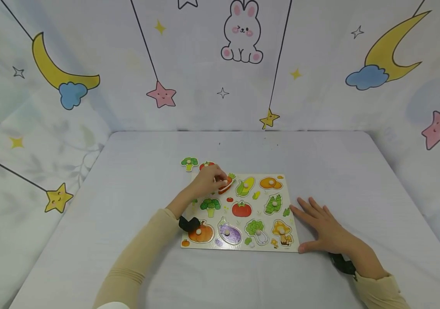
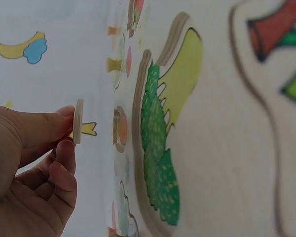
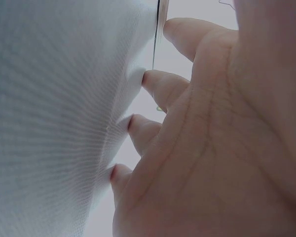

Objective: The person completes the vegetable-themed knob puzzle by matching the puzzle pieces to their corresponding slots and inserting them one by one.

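Observation:
My left hand (image 1: 204, 181) pinches a carrot puzzle piece (image 1: 225, 184) by its small knob, just over the upper left of a wooden vegetable puzzle board (image 1: 260, 210). In the left wrist view the thin wooden piece is seen edge-on between thumb and fingers, above the board's face. My right hand (image 1: 326, 229) lies spread on the table at the board's right edge. Its thumb tip is by the lower right corner. In the right wrist view the fingertips (image 3: 153, 79) press on the white cloth. Pumpkin, eggplant (image 1: 233, 236), corn (image 1: 245, 186) and mushroom (image 1: 281, 231) pieces sit in the board.
Beyond the board's upper left corner lie a loose broccoli piece (image 1: 189, 163) and a tomato piece (image 1: 206, 165), the latter partly hidden by my left hand. Printed broccoli (image 1: 210, 207) and tomato (image 1: 241, 209) pictures show without knobs. A patterned curtain (image 1: 204, 56) stands behind the white table (image 1: 328, 163).

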Action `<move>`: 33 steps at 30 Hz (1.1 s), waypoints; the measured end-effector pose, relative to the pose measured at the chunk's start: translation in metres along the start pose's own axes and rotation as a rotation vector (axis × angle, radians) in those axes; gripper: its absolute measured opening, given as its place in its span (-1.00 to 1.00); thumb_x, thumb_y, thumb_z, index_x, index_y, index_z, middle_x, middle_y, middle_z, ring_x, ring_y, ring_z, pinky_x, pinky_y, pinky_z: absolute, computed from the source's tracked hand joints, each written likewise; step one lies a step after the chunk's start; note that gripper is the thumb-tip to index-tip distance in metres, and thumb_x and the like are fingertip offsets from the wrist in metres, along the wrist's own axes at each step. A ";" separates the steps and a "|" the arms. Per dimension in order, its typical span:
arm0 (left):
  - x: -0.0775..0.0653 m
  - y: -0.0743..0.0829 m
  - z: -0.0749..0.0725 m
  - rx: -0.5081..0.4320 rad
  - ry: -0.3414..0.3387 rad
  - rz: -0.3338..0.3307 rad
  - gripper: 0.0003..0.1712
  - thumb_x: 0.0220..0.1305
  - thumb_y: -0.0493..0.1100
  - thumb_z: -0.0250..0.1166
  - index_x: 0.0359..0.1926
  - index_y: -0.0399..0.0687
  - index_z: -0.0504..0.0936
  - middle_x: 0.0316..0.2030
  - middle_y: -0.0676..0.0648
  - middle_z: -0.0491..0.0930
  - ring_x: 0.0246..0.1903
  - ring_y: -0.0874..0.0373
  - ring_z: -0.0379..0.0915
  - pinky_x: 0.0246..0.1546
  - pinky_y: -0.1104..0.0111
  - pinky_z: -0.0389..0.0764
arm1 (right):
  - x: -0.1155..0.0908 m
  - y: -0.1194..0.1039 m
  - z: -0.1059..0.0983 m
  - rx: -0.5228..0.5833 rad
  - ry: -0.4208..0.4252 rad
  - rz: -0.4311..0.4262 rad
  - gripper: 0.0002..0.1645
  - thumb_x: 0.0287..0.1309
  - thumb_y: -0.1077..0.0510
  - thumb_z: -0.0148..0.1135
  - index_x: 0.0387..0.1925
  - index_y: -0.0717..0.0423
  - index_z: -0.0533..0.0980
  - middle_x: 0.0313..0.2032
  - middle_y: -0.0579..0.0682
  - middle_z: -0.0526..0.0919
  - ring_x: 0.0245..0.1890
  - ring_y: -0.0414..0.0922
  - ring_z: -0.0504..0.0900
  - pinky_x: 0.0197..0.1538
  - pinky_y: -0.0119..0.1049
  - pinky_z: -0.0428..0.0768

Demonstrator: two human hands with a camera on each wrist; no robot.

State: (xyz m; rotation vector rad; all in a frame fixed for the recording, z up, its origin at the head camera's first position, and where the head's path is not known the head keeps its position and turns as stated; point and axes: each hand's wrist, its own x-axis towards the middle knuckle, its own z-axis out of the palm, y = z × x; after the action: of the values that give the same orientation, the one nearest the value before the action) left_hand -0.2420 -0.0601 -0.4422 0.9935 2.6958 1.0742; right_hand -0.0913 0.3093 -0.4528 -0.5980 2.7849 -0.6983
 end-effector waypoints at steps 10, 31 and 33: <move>-0.002 0.003 0.005 0.063 -0.020 -0.046 -0.87 0.28 -0.25 0.31 -0.23 -0.22 0.72 -0.32 -0.11 0.59 -0.33 0.11 0.48 -0.27 0.37 0.52 | 0.000 -0.003 -0.001 0.003 0.010 -0.017 0.31 -0.31 -0.45 0.44 0.48 -0.10 0.16 0.49 0.28 0.02 0.47 0.40 -0.18 0.31 0.46 -0.17; 0.000 -0.010 -0.002 0.067 0.005 -0.091 -0.79 0.29 -0.19 0.30 -0.14 -0.23 0.72 -0.31 -0.12 0.63 -0.37 0.15 0.45 -0.31 0.38 0.49 | -0.001 -0.001 0.000 0.000 0.023 -0.033 0.30 -0.29 -0.43 0.44 0.49 -0.11 0.15 0.49 0.28 0.01 0.46 0.42 -0.17 0.29 0.49 -0.15; 0.000 -0.018 -0.012 0.043 0.103 -0.130 -0.79 0.28 -0.21 0.30 -0.14 -0.26 0.71 -0.32 -0.15 0.62 -0.36 0.09 0.47 -0.30 0.33 0.51 | -0.001 -0.001 0.000 -0.001 0.021 -0.034 0.30 -0.29 -0.44 0.44 0.49 -0.11 0.15 0.49 0.28 0.01 0.47 0.41 -0.17 0.30 0.49 -0.16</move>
State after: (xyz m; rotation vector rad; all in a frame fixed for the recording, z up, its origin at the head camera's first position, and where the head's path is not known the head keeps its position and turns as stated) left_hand -0.2557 -0.0769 -0.4452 0.7755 2.8317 1.0754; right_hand -0.0901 0.3091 -0.4520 -0.6427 2.8011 -0.7140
